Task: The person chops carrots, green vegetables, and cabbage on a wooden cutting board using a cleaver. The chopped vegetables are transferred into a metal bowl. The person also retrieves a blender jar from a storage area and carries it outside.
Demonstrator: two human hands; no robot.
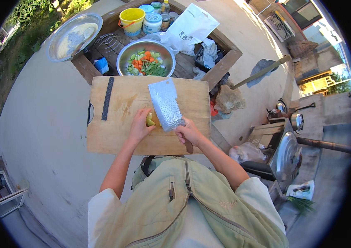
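My right hand (189, 131) grips the brown handle of a cleaver (165, 104), its broad hammered blade tilted over the wooden cutting board (116, 139). At the middle of the board, my left hand (141, 124) has its thumb and fingers around a pale green vegetable piece (150, 119). Another small greenish bit shows just under the blade's edge; the rest is hidden by the blade. Damp stains mark the wood above my left hand. Beyond the board's far edge stands a steel bowl (119, 62) holding chopped orange, light green and leafy green vegetables.
Behind the bowl, a wood-framed table (222, 69) carries a yellow bucket (131, 21), several jars and a white bag (194, 23). A metal basin (96, 21) with pale powder sits at its left corner. At right are a large stone (229, 99) and a stove with a lidded pot (287, 152).
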